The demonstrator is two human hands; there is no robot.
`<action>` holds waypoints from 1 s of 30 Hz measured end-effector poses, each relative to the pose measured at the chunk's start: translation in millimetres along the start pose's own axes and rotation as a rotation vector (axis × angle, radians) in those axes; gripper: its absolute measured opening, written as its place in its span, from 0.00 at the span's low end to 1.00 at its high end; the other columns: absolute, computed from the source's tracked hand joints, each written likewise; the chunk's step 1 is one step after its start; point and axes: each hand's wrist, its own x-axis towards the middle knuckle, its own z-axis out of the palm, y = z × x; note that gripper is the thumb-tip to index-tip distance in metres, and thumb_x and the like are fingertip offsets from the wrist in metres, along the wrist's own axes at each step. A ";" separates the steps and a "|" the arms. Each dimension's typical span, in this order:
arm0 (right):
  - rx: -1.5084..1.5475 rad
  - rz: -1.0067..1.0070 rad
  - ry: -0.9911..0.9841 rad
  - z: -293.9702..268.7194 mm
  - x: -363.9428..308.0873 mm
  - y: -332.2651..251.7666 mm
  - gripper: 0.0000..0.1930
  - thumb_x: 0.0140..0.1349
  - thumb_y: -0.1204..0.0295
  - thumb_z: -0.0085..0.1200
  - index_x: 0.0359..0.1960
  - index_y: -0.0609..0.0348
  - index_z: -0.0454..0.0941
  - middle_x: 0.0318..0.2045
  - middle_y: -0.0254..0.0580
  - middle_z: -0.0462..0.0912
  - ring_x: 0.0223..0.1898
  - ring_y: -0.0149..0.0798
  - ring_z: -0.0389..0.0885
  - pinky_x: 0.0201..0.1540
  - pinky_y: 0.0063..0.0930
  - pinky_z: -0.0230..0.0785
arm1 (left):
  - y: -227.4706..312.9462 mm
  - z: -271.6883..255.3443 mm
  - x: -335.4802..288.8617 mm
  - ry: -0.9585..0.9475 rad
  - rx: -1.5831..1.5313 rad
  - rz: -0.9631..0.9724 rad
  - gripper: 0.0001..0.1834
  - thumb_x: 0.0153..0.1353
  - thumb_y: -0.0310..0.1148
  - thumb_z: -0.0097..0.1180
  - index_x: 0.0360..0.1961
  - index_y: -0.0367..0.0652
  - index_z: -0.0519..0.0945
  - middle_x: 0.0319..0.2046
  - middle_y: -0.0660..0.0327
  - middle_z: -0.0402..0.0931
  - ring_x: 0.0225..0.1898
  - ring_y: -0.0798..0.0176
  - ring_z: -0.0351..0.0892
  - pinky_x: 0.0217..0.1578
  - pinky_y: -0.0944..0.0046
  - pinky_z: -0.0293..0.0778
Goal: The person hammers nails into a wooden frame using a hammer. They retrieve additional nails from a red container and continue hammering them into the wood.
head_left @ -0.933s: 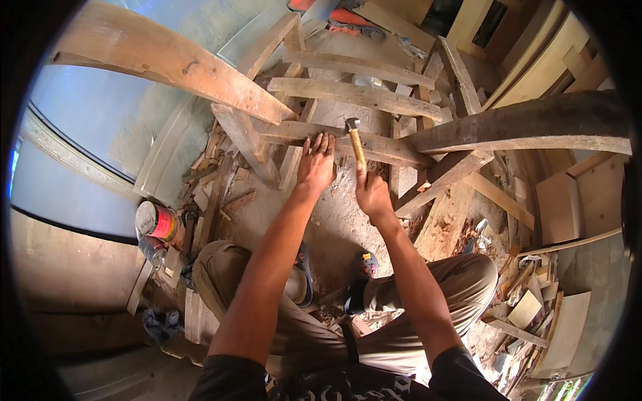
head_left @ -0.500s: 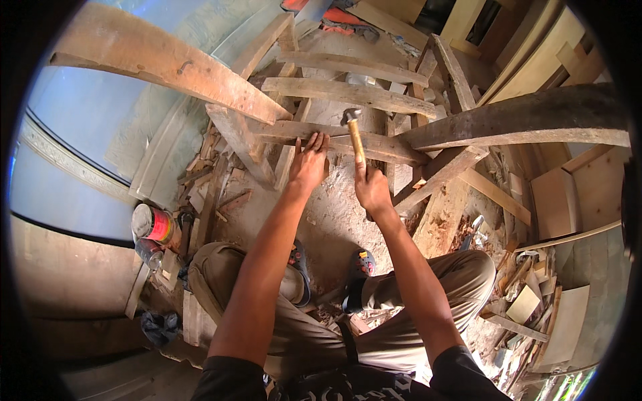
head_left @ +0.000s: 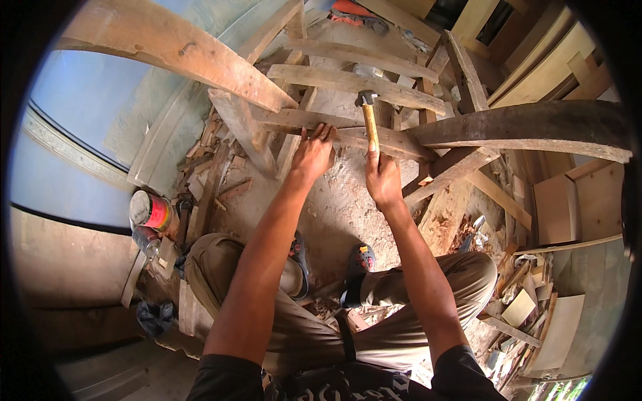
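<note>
My right hand (head_left: 383, 179) is closed round the handle of a hammer (head_left: 370, 127), thumb along the light wooden grip. The dark metal head stands up beyond a curved wooden rail (head_left: 394, 142). To its left, my left hand (head_left: 313, 155) rests at the same rail, fingers bent together at the near edge; whatever they may pinch is too small to make out. The rail belongs to a rough wooden frame with two more crosspieces, the nearer one (head_left: 354, 79) behind the hammer head. A long beam (head_left: 167, 50) slopes in from the left, and a darker curved beam (head_left: 528, 125) reaches right.
A can with a red and yellow label (head_left: 159, 212) stands at the left beside a clear bottle (head_left: 146, 242). A black plastic bag (head_left: 157, 317) lies below them. Wood scraps (head_left: 521, 307) cover the floor at the right. Boards (head_left: 545, 57) lean at the far right.
The hammer and my right hand have shifted slightly right, the head a little farther up. My left hand stays at the rail. The whole view has shifted slightly.
</note>
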 end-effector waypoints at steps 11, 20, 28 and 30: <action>-0.009 -0.002 -0.047 -18.9 7.9 1.7 0.32 0.73 0.48 0.39 0.36 0.72 0.79 0.32 0.76 0.79 0.42 0.75 0.78 0.45 0.59 0.72 | 1.6 -6.4 5.2 -0.168 0.009 -0.045 0.32 0.61 0.30 0.52 0.68 0.40 0.66 0.70 0.56 0.63 0.73 0.58 0.58 0.73 0.41 0.48; -0.141 -0.315 0.052 -15.8 26.5 28.4 0.32 0.75 0.50 0.36 0.33 0.73 0.76 0.24 0.72 0.78 0.28 0.66 0.79 0.35 0.54 0.71 | 0.7 -5.7 7.5 -0.158 0.031 -0.018 0.32 0.64 0.37 0.52 0.69 0.40 0.65 0.70 0.56 0.63 0.72 0.56 0.59 0.73 0.42 0.47; 0.058 0.142 -0.064 -36.5 -11.8 47.6 0.32 0.75 0.48 0.38 0.21 0.65 0.73 0.13 0.40 0.72 0.14 0.34 0.72 0.19 0.36 0.64 | 11.5 -10.7 19.7 -0.001 -0.085 -0.116 0.18 0.70 0.40 0.47 0.53 0.40 0.77 0.54 0.51 0.77 0.60 0.49 0.73 0.63 0.39 0.59; 0.184 0.263 -0.137 -52.1 -32.3 42.6 0.29 0.75 0.49 0.38 0.24 0.62 0.71 0.14 0.35 0.70 0.12 0.30 0.67 0.15 0.32 0.60 | 13.3 -7.1 21.0 0.094 -0.106 -0.152 0.13 0.68 0.37 0.51 0.48 0.43 0.77 0.48 0.54 0.78 0.55 0.52 0.74 0.57 0.41 0.62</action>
